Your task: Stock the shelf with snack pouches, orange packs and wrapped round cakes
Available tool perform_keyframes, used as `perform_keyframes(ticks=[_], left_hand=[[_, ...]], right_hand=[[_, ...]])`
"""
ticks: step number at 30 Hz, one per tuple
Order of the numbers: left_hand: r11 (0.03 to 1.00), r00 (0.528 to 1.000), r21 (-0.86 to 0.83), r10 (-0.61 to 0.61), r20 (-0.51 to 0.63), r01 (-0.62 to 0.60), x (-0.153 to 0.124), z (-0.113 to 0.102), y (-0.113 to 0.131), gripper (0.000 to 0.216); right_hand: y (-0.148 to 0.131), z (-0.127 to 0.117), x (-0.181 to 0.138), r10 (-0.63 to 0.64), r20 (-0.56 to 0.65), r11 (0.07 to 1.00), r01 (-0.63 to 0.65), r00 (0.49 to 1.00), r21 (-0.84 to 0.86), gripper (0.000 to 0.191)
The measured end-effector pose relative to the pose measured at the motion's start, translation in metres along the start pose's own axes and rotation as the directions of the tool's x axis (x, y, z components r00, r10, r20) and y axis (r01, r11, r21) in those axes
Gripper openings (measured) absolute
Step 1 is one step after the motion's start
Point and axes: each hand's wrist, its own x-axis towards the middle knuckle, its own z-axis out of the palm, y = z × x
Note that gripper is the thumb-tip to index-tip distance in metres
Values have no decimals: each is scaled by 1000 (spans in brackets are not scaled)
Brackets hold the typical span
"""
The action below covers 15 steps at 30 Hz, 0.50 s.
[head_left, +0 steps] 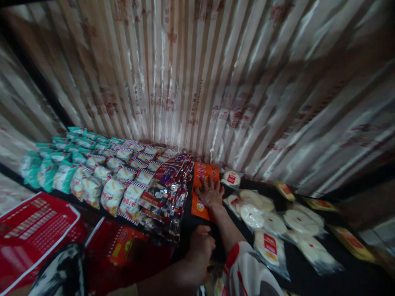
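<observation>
My right hand [211,194] lies with spread fingers on a flat orange packet [200,210], pressed against its printed face. Closer to me, my left hand [200,248] is closed with its fingers curled; whatever it may hold is hidden. Just left of the orange packet is a stack of shiny dark red packets [163,189]. To the right, clear bags of round white flatbreads [253,216] lie on the black surface [228,283].
Rows of white snack bags [112,193] and green-and-white bags [47,172] fill the left side. Red printed bags [37,230] lie in front of them. Yellow packets [352,242] are at the right. A pleated, printed plastic sheet [197,74] hangs behind.
</observation>
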Motion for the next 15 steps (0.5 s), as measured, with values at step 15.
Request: perform_keyframes(ticks=[15], left_hand=[[989, 986, 9, -149, 70, 149, -67, -41, -3, 20]], right_hand=[[-9, -20, -17, -59, -338, 969, 134, 939, 205, 64]])
